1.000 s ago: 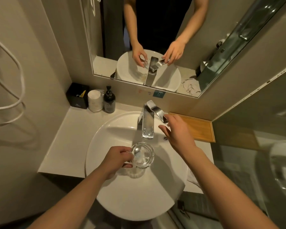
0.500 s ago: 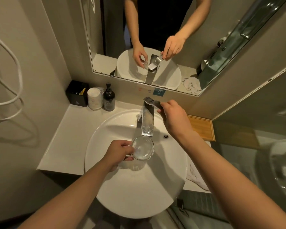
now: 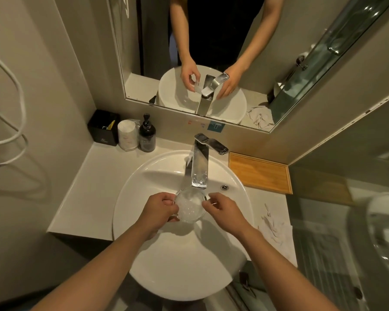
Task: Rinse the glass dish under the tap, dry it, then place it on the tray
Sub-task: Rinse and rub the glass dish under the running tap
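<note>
Since a moment ago our right hand has left the tap lever (now raised) and pinches the glass dish, frothy with water under the spout over the basin, opposite our gripping left hand.

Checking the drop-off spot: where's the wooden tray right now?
In the head view, the wooden tray lies on the counter at the back right, beside the sink, just right of the tap.
</note>
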The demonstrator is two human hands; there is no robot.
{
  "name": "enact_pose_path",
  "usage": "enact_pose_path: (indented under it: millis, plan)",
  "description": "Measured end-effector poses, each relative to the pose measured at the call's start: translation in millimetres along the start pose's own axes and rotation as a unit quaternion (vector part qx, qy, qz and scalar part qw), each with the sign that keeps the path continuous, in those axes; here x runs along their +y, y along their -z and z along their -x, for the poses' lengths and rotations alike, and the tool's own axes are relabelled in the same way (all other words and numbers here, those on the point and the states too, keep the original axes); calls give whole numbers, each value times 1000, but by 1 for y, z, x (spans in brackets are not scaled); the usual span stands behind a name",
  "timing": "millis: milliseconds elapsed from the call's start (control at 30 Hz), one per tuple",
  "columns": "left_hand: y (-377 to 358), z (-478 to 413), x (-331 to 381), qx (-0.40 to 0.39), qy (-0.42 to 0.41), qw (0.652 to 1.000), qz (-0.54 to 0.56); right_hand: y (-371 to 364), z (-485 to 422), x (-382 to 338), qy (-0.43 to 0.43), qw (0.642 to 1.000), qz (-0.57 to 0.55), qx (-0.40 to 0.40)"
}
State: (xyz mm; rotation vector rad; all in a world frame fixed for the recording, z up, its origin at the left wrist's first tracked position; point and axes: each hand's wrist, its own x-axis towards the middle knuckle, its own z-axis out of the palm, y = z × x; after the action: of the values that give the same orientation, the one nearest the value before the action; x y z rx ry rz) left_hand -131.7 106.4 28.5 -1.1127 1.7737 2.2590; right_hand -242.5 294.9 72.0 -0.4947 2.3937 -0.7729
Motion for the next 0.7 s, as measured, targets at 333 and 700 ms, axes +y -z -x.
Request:
enact_pose_path:
  millis: [333, 700]
  plan:
    - [-3, -6, 27, -25, -88, 961, -262, -5, -16, -7, 16, 998, -52, -25]
    - [-13, -7, 20, 11, -178, 900, -398, -9, -12, -12, 51, 998, 39, -27]
